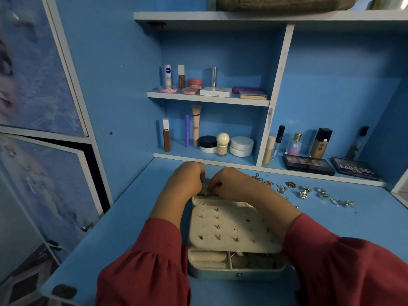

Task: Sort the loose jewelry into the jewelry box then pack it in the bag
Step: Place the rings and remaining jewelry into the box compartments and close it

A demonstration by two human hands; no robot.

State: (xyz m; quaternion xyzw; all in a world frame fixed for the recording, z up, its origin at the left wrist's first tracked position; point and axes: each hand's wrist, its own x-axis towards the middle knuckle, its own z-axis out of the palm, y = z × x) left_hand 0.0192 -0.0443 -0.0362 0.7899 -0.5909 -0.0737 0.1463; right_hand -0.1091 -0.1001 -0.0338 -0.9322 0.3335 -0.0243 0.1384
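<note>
Both the left hand [185,180] and right hand [229,184], fingers curled, apparently pinch a chain over the cream, stud-dotted jewelry box [234,230].

An open jewelry box [235,246] sits on the blue desk [123,217], its cream earring panel [231,228] studded with small pieces. Both hands meet at the box's far edge: the left hand [184,180] and right hand [229,184] have curled fingers that seem to pinch a thin chain [204,195], though it is dim there. Loose jewelry [304,192] lies scattered to the right on the desk.
</note>
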